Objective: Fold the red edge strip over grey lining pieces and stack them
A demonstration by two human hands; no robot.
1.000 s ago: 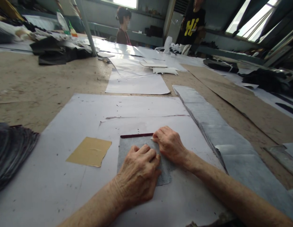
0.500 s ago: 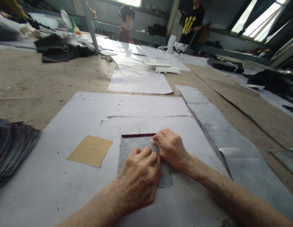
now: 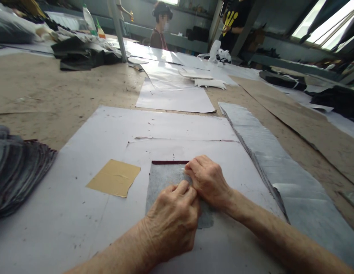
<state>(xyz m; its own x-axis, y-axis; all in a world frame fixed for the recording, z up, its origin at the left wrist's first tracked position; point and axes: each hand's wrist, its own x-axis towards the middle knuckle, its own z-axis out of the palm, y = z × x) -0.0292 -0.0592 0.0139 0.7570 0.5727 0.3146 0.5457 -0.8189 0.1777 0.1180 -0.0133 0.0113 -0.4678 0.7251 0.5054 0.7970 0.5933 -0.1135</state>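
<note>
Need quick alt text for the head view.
A person's right hand pinches a small white object over a gray sheet with a dark red edge; the left hand is close beside it. White paper lies underneath, a tan piece to the left.

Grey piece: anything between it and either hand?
Nothing visible: the left hand rests on the grey piece, the right hand at its upper right with a white bit at the fingertips; the tan card lies apart.

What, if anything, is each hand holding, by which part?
Right hand: a small white piece, pinched behind its protruding tip. Left hand: cannot tell; grip hidden.
</note>
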